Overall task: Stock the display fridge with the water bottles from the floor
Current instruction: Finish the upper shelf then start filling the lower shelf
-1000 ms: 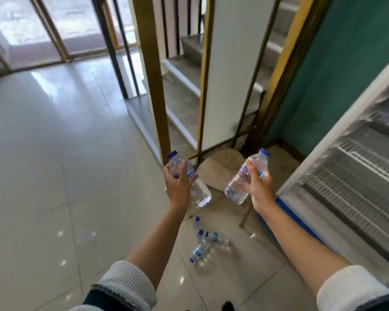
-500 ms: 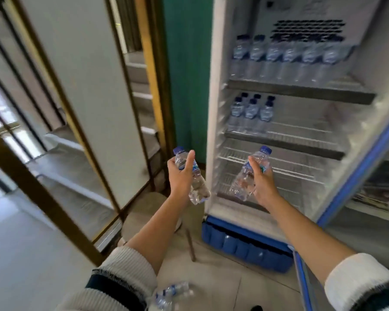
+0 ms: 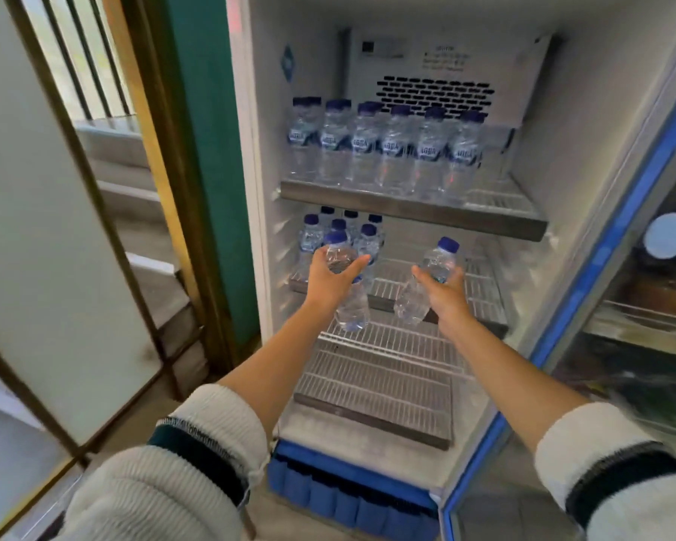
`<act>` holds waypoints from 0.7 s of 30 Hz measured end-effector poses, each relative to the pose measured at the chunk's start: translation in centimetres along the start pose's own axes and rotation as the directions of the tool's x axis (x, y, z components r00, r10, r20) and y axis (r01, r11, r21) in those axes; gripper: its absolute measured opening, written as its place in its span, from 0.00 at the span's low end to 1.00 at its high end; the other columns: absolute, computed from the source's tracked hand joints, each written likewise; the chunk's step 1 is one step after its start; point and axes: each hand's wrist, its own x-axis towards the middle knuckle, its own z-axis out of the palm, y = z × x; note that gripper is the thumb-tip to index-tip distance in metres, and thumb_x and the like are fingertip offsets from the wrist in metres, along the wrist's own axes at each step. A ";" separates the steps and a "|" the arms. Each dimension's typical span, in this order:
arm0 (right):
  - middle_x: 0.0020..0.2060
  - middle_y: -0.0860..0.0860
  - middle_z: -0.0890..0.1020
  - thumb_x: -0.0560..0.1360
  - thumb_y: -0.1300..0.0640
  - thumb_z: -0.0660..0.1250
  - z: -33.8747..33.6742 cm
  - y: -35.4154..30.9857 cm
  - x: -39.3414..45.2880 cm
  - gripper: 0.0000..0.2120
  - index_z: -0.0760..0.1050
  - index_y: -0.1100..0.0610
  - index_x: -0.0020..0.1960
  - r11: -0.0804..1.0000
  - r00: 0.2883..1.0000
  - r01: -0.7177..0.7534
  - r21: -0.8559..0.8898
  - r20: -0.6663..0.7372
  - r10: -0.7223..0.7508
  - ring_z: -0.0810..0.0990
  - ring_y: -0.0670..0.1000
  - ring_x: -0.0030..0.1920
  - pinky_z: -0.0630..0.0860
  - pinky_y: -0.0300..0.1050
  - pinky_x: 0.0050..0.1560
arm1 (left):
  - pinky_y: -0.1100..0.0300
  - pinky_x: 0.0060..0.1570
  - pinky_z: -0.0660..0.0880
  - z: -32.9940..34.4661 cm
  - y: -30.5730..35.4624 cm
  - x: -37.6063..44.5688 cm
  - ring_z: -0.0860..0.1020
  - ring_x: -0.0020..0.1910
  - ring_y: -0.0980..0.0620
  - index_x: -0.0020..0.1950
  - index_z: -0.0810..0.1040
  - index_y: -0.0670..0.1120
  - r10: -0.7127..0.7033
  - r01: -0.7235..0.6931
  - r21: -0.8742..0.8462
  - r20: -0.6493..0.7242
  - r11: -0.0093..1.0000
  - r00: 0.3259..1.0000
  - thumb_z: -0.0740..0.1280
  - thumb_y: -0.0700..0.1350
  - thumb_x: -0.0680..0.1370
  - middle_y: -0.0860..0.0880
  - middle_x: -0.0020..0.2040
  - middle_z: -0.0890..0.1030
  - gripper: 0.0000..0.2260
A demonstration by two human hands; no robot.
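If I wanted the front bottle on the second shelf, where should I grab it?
Probably round the neck just under the blue cap of that front bottle, coming from the open right side. It stands upright, with other bottles packed close behind and to its left and the left hand with its bottle in front, so the body is crowded.

Each hand grips a clear plastic blue-capped water bottle: left hand [image 3: 330, 279], left bottle [image 3: 350, 306]; right hand [image 3: 443, 292], right bottle [image 3: 426, 283], before the white open display fridge [image 3: 586, 158].
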 end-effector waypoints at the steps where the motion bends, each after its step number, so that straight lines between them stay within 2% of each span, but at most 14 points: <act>1: 0.55 0.53 0.76 0.72 0.56 0.74 0.0 0.2 1.1 0.24 0.64 0.54 0.61 1.000 1.000 0.014 -0.024 0.001 -0.014 0.78 0.53 0.54 0.77 0.51 0.54 | 0.52 0.56 0.78 0.5 -0.1 0.6 0.79 0.46 0.57 0.58 0.71 0.46 0.000 0.000 0.024 -0.017 1.000 1.000 0.76 0.49 0.71 0.53 0.48 0.79 0.21; 3: 0.55 0.52 0.77 0.71 0.56 0.75 0.2 0.6 3.2 0.24 0.66 0.53 0.59 0.997 0.999 0.033 -0.068 -0.001 -0.033 0.78 0.52 0.53 0.75 0.49 0.54 | 0.58 0.55 0.74 1.4 -0.1 1.7 0.73 0.42 0.64 0.57 0.66 0.49 -0.002 0.004 0.046 -0.036 0.999 0.999 0.74 0.47 0.73 0.59 0.45 0.73 0.20; 4: 0.54 0.51 0.77 0.71 0.57 0.75 0.5 0.9 4.1 0.24 0.66 0.54 0.60 0.996 0.999 0.053 -0.068 0.002 -0.053 0.78 0.52 0.53 0.74 0.47 0.53 | 0.58 0.57 0.73 1.8 -0.3 2.2 0.73 0.42 0.63 0.59 0.65 0.50 -0.004 0.006 0.058 -0.038 0.998 0.999 0.74 0.47 0.74 0.59 0.45 0.72 0.21; 6: 0.55 0.51 0.78 0.70 0.58 0.75 1.1 1.8 5.9 0.25 0.67 0.55 0.63 0.992 0.996 0.094 -0.083 0.017 -0.092 0.78 0.51 0.54 0.74 0.45 0.53 | 0.61 0.58 0.68 2.1 -0.5 3.2 0.72 0.50 0.58 0.67 0.65 0.47 0.009 -0.005 0.084 -0.042 0.996 0.999 0.73 0.48 0.74 0.58 0.50 0.70 0.26; 8: 0.57 0.52 0.78 0.70 0.58 0.76 2.0 2.3 7.3 0.28 0.67 0.56 0.66 0.981 0.990 0.136 -0.138 0.048 -0.131 0.78 0.52 0.55 0.73 0.44 0.54 | 0.61 0.60 0.64 2.1 -0.7 4.6 0.68 0.58 0.56 0.74 0.60 0.45 0.011 -0.006 0.108 -0.053 0.994 0.999 0.73 0.51 0.74 0.53 0.60 0.70 0.34; 10: 0.58 0.53 0.79 0.68 0.57 0.77 2.9 2.9 9.0 0.30 0.68 0.55 0.66 0.967 0.986 0.162 -0.197 0.082 -0.149 0.78 0.53 0.56 0.74 0.46 0.56 | 0.56 0.67 0.64 2.0 -1.0 6.1 0.67 0.67 0.51 0.76 0.59 0.45 0.006 0.004 0.128 -0.076 0.992 0.997 0.74 0.53 0.73 0.48 0.70 0.68 0.37; 11: 0.58 0.53 0.79 0.67 0.57 0.78 3.3 3.1 9.6 0.30 0.68 0.55 0.65 0.958 0.983 0.173 -0.227 0.099 -0.153 0.79 0.53 0.56 0.75 0.46 0.56 | 0.53 0.70 0.63 2.0 -1.1 6.6 0.66 0.71 0.49 0.75 0.59 0.45 0.014 -0.003 0.130 -0.083 0.992 0.996 0.74 0.54 0.73 0.47 0.72 0.66 0.38; 13: 0.57 0.53 0.79 0.67 0.59 0.78 4.1 3.3 11.0 0.30 0.69 0.58 0.65 0.943 0.980 0.191 -0.275 0.113 -0.165 0.78 0.51 0.53 0.74 0.39 0.51 | 0.49 0.71 0.63 2.0 -1.3 7.9 0.65 0.72 0.46 0.76 0.60 0.46 0.032 -0.020 0.139 -0.078 0.990 0.996 0.74 0.55 0.72 0.46 0.73 0.66 0.38; 16: 0.54 0.53 0.79 0.67 0.64 0.77 4.9 3.2 13.3 0.29 0.69 0.62 0.65 0.948 0.985 0.158 -0.277 0.109 -0.133 0.78 0.50 0.51 0.73 0.25 0.42 | 0.50 0.72 0.62 2.0 -1.8 9.3 0.64 0.73 0.47 0.76 0.59 0.46 0.058 -0.048 0.175 -0.054 0.983 0.997 0.73 0.55 0.73 0.47 0.74 0.64 0.38; 18: 0.55 0.53 0.79 0.66 0.65 0.78 5.2 3.2 14.9 0.29 0.70 0.61 0.64 0.951 0.991 0.121 -0.283 0.094 -0.098 0.78 0.50 0.52 0.74 0.28 0.44 | 0.52 0.71 0.62 2.0 -2.0 9.9 0.63 0.73 0.48 0.76 0.59 0.46 0.074 -0.065 0.187 -0.039 0.980 0.997 0.72 0.55 0.73 0.47 0.75 0.64 0.37; 21: 0.56 0.51 0.80 0.64 0.58 0.80 5.1 3.3 16.8 0.31 0.72 0.55 0.64 0.933 0.990 0.073 -0.353 0.142 -0.024 0.80 0.52 0.55 0.76 0.43 0.52 | 0.53 0.71 0.62 2.0 -2.8 10.6 0.64 0.72 0.49 0.75 0.60 0.46 0.080 -0.074 0.199 -0.021 0.977 0.997 0.72 0.55 0.73 0.48 0.74 0.65 0.36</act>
